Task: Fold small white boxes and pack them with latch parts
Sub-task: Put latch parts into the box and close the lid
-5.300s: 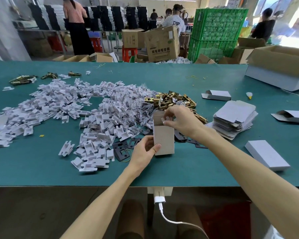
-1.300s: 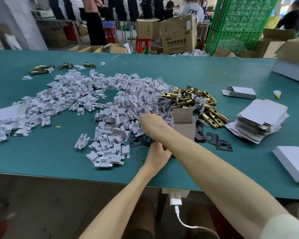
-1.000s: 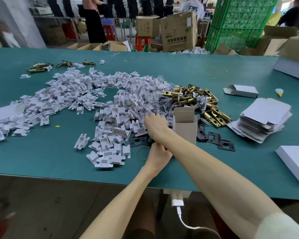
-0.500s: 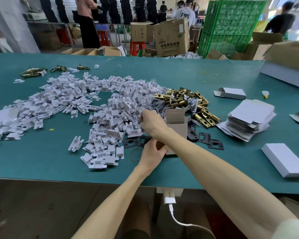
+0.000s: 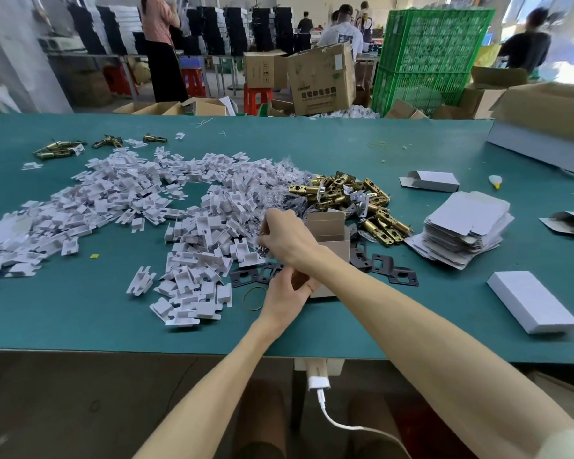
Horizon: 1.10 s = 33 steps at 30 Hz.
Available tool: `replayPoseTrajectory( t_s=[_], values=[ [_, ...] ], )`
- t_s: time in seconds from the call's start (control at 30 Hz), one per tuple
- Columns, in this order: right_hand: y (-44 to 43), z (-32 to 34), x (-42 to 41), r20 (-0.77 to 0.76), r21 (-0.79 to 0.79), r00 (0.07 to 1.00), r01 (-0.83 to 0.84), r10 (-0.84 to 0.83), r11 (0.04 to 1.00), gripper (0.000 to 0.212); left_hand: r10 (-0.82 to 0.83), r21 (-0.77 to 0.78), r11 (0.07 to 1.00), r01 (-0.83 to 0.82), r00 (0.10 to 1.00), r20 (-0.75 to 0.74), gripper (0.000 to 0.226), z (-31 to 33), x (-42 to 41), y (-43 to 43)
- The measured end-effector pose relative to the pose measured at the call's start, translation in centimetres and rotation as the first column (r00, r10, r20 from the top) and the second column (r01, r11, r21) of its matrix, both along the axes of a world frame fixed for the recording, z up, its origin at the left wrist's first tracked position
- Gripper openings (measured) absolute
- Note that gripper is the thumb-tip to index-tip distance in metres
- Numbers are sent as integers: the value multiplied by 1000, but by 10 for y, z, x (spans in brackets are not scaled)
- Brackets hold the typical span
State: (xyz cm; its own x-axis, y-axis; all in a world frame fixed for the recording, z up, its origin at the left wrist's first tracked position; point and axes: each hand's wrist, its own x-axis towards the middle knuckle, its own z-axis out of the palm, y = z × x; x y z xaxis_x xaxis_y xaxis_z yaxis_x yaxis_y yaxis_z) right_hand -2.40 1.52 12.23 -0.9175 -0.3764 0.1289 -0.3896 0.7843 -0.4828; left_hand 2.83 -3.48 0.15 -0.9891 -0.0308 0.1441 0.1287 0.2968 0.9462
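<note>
Head view. An open box stands upright on the desk, close to the middle of its near edge, with its top flaps raised. The left hand has its grip clamped round the box's lower part, thumb on the front face. The right hand crosses above it to the pile of white inserts just left of the box. Its fingers curl into the pile, and I cannot tell whether that grip is closed on a piece. Brass latches lie just behind the box, black plates lie beside it toward the right edge, and flat box blanks are stacked farther right.
</note>
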Motion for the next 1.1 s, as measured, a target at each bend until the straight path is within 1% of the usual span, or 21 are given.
replayPoseTrajectory(
  t_s=[0.07,0.2,0.27,0.37,0.47,0.57,0.6,0.67,0.73,0.83,0.93,1.0,1.1],
  values=[
    [3,3,0,23,-15,1000,-21,21,1000,3,-7,17,1000,7,1000,-14,20,1,1,1],
    [9,7,2,58,-85,996,-66,71,994,13,-24,23,999,24,1000,-18,17,1,2,1],
    [14,12,6,48,-149,994,-86,94,985,10,-34,29,999,34,999,-11,20,1,2,1],
    [26,27,11,-18,-249,996,-92,91,964,8,-43,71,997,43,999,3,26,2,2,1],
    [49,42,7,-100,-280,995,-50,23,959,10,-56,106,993,54,998,15,28,2,2,3],
    [79,47,0,-159,-254,985,30,-72,967,13,-60,123,991,58,998,13,30,2,2,3],
    [88,46,-2,-163,-239,983,40,-81,970,12,-62,129,990,60,998,11,29,2,2,2],
    [102,40,-3,-164,-199,985,13,-47,980,7,-66,136,989,64,998,8,27,2,2,2],
    [108,30,-1,-149,-169,989,-23,-2,985,10,-66,136,989,64,998,10,28,2,1,2],
    [113,17,0,-154,-169,988,-54,28,984,11,-65,136,989,63,998,9,28,2,2,2],
    [115,11,0,-163,-137,985,-86,63,987,6,-64,140,988,63,998,7,29,2,2,2],
    [116,9,0,-141,-119,987,-95,78,988,3,-62,135,989,60,998,6,28,3,2,2],
    [119,9,-1,-125,-82,990,-78,67,994,5,-59,123,991,58,998,7,29,3,2,2]
  ],
)
